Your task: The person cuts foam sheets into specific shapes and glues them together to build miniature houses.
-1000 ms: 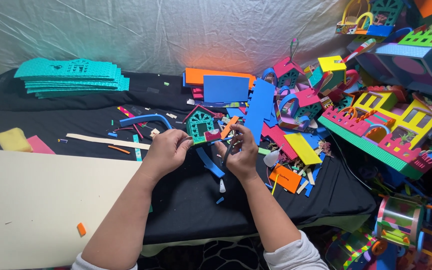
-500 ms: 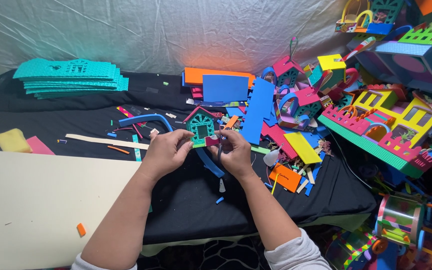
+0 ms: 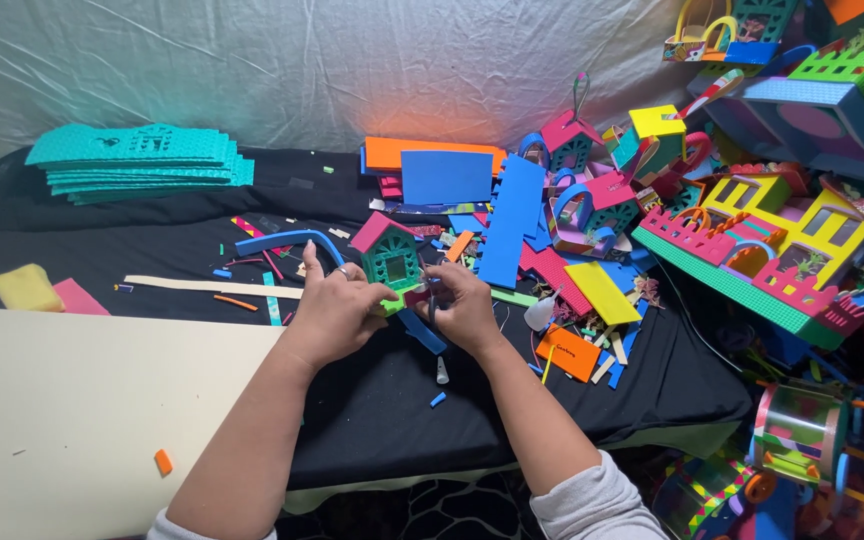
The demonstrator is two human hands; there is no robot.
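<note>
My left hand (image 3: 337,308) rests on the black cloth with its fingertips pinching the light-green base of a small green foam house with a pink roof (image 3: 389,255). My right hand (image 3: 464,305) is just right of it, fingers closed on a small dark red foam piece (image 3: 416,296) held between both hands. A thin grey item also shows in the right fingers, too small to identify. A blue foam strip (image 3: 422,332) lies under the hands.
A teal foam sheet stack (image 3: 137,160) sits at the back left and a cream board (image 3: 72,420) at the front left. Orange and blue sheets (image 3: 442,170) lie behind. Finished foam houses (image 3: 762,250) crowd the right. Scraps litter the black cloth (image 3: 382,420).
Both hands have come closer together and up to the small green house. The orange piece the right hand had lifted earlier is no longer held.
</note>
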